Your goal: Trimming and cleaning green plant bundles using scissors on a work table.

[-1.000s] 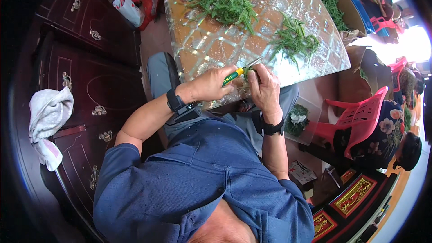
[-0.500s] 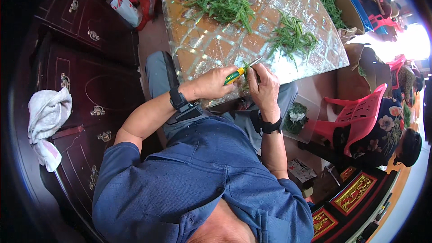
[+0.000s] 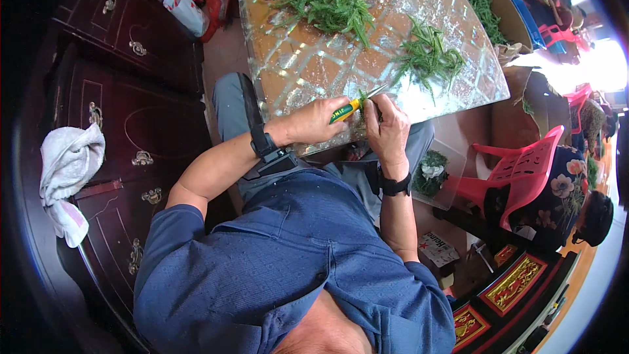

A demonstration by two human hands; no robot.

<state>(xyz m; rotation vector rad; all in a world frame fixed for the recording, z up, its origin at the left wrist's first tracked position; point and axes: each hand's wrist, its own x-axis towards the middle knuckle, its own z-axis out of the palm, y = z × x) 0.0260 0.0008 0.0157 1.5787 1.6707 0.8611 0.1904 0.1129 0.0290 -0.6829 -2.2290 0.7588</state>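
Observation:
My left hand (image 3: 316, 120) is closed round the yellow-and-green handle of a slim tool (image 3: 345, 111). Its thin pointed metal end slants up and right, over the table's near edge; whether it is a blade or a shaft I cannot tell. Close beside it, my right hand (image 3: 388, 126) pinches a small green plastic-looking sprig (image 3: 363, 99), partly hidden by the fingers. Just beyond the hands lies a loose heap of green sprigs (image 3: 429, 56) on the shiny patterned table (image 3: 288, 82). A larger green heap (image 3: 327, 10) lies farther left.
A cardboard box of greenery (image 3: 481, 6) stands at the far right. Beside my right arm are a clear bin (image 3: 452, 187) and a pink chair (image 3: 517, 170) with a person in a floral top. Dark drawers (image 3: 131, 118) line the left, with a white towel (image 3: 71, 164) hanging there.
Both hands stay together at the table edge and have shifted very slightly right. The tool remains in my left hand, with slightly less of its metal end showing.

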